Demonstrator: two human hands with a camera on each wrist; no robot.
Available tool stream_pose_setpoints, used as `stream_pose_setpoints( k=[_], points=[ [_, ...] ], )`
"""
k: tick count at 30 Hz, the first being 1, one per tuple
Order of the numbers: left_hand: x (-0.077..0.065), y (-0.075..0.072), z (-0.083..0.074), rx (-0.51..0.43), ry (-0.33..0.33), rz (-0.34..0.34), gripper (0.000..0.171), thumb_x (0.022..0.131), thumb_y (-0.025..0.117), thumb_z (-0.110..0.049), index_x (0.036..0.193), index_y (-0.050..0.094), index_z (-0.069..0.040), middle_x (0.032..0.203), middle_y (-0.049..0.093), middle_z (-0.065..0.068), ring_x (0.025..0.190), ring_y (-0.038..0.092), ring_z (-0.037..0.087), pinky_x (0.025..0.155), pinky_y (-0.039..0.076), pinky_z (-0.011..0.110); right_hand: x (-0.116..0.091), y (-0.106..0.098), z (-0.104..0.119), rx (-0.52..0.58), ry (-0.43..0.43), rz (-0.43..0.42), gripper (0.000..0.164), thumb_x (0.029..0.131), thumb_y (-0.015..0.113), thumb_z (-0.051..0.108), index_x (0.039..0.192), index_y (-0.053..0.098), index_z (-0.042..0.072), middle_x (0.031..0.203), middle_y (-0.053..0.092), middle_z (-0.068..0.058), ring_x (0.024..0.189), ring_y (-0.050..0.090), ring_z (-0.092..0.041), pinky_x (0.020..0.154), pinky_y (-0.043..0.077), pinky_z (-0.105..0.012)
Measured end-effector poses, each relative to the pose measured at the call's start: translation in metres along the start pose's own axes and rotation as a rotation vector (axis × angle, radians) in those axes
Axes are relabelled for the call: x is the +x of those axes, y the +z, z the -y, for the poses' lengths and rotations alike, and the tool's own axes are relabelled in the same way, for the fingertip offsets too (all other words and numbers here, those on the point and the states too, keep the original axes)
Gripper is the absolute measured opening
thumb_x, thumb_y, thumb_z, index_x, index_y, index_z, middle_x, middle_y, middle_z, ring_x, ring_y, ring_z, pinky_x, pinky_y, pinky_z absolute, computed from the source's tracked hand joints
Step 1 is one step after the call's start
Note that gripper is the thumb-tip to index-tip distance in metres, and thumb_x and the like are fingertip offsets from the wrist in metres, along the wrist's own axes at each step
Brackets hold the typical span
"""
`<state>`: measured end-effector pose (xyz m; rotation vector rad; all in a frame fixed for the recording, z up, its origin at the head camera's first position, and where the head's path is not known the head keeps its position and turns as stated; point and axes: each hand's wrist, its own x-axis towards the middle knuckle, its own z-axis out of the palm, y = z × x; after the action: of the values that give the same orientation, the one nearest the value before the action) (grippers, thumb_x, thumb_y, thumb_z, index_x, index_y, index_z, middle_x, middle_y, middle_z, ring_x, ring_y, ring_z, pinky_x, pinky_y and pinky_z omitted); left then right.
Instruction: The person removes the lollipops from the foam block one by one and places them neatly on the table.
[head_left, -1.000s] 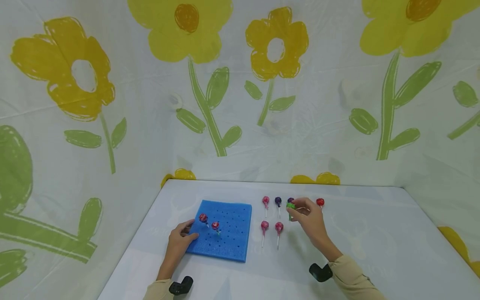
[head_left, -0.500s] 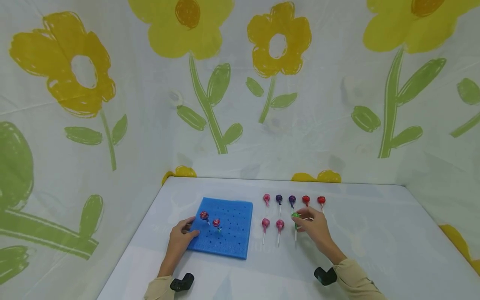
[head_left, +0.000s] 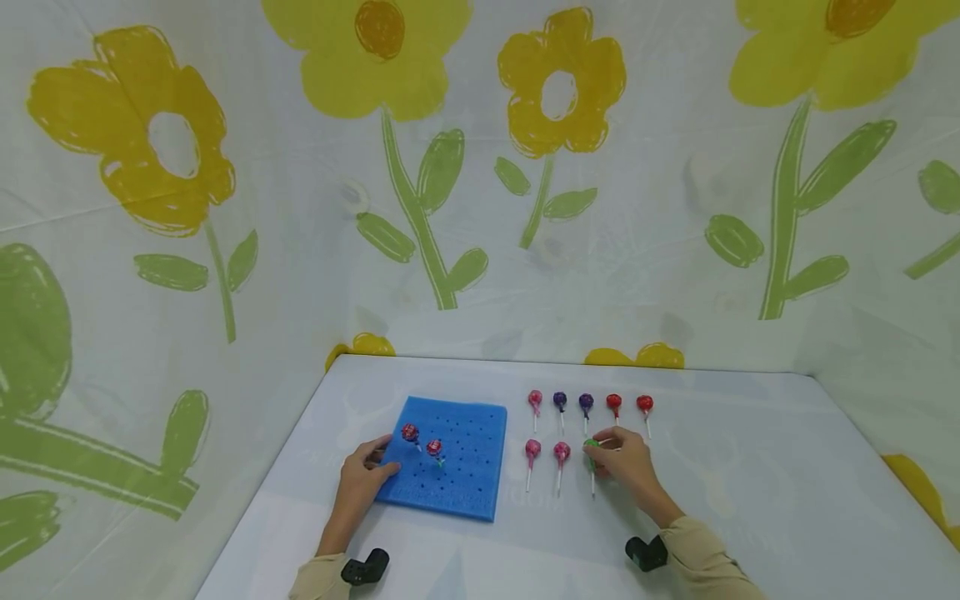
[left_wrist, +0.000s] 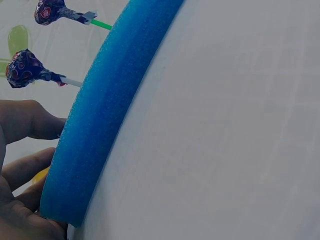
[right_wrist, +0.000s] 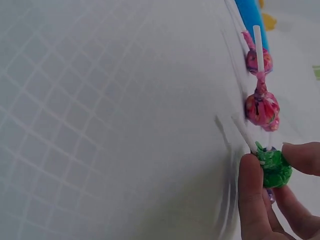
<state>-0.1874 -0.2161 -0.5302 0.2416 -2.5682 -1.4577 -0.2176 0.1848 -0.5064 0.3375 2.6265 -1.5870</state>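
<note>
My left hand holds the left edge of a square blue foam board dotted with small holes, thumb on its top face. Two lollipops, one dark-wrapped and one red and white, stick up from the board; in the left wrist view the nearer one has a white stick, the other a green one. My right hand pinches a green lollipop by its wrapped head, close over the table. Its stick points toward me, beside a pink lollipop.
Another pink lollipop lies to the left in that front row. Behind is a row with a pink, two purple and two red lollipops. A flower-printed curtain rises behind the white table.
My right hand has brought the green lollipop nearer to me, into line with the front pink ones, uncovering the red lollipop behind. The left hand and board have stayed put.
</note>
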Motion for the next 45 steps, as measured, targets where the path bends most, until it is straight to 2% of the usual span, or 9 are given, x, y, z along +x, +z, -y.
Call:
stream_pose_setpoints(
  k=[11, 26, 34, 40, 45],
  points=[
    [0.0, 0.0, -0.001, -0.014, 0.001, 0.0, 0.048, 0.079, 0.07, -0.009, 0.126, 0.059, -0.002, 0.11, 0.061, 0.013, 0.096, 0.052, 0.024, 0.079, 0.042, 0.037, 0.004, 0.006, -0.003, -0.119, -0.052, -0.008, 0.028, 0.08, 0.073, 0.011, 0.1, 0.061, -0.005, 0.086, 0.059, -0.012, 0.061, 0.057, -0.016, 0.057, 0.053, -0.028],
    [-0.001, 0.0, 0.001, -0.009, 0.009, -0.007, 0.047, 0.08, 0.07, -0.008, 0.125, 0.059, -0.002, 0.11, 0.061, 0.013, 0.098, 0.052, 0.024, 0.08, 0.042, 0.037, 0.003, 0.006, 0.003, -0.187, -0.092, 0.029, 0.031, 0.077, 0.074, 0.008, 0.102, 0.059, -0.002, 0.087, 0.059, -0.012, 0.065, 0.056, -0.019, 0.055, 0.052, -0.028],
    [0.0, 0.001, 0.001, -0.013, 0.016, -0.004, 0.047, 0.08, 0.07, -0.007, 0.126, 0.059, -0.002, 0.112, 0.061, 0.013, 0.099, 0.052, 0.025, 0.081, 0.042, 0.038, -0.001, -0.002, 0.012, -0.278, -0.147, -0.001, 0.025, 0.079, 0.073, 0.012, 0.1, 0.064, 0.001, 0.096, 0.062, -0.014, 0.083, 0.056, -0.026, 0.075, 0.049, -0.042],
    [0.0, 0.001, 0.001, -0.003, 0.017, -0.01, 0.047, 0.08, 0.07, -0.007, 0.126, 0.059, -0.002, 0.111, 0.061, 0.013, 0.099, 0.053, 0.025, 0.081, 0.042, 0.038, -0.001, -0.004, 0.023, -0.272, -0.2, -0.018, 0.026, 0.081, 0.073, 0.014, 0.102, 0.064, 0.002, 0.098, 0.063, -0.013, 0.082, 0.057, -0.025, 0.075, 0.05, -0.039],
    [0.0, 0.0, 0.003, 0.002, 0.032, -0.002, 0.047, 0.08, 0.071, -0.008, 0.125, 0.059, -0.003, 0.111, 0.061, 0.012, 0.099, 0.053, 0.024, 0.081, 0.043, 0.037, -0.003, 0.0, 0.034, -0.224, -0.244, -0.003, 0.025, 0.081, 0.073, 0.013, 0.102, 0.064, 0.003, 0.099, 0.063, -0.012, 0.082, 0.057, -0.023, 0.073, 0.052, -0.036]
  ],
)
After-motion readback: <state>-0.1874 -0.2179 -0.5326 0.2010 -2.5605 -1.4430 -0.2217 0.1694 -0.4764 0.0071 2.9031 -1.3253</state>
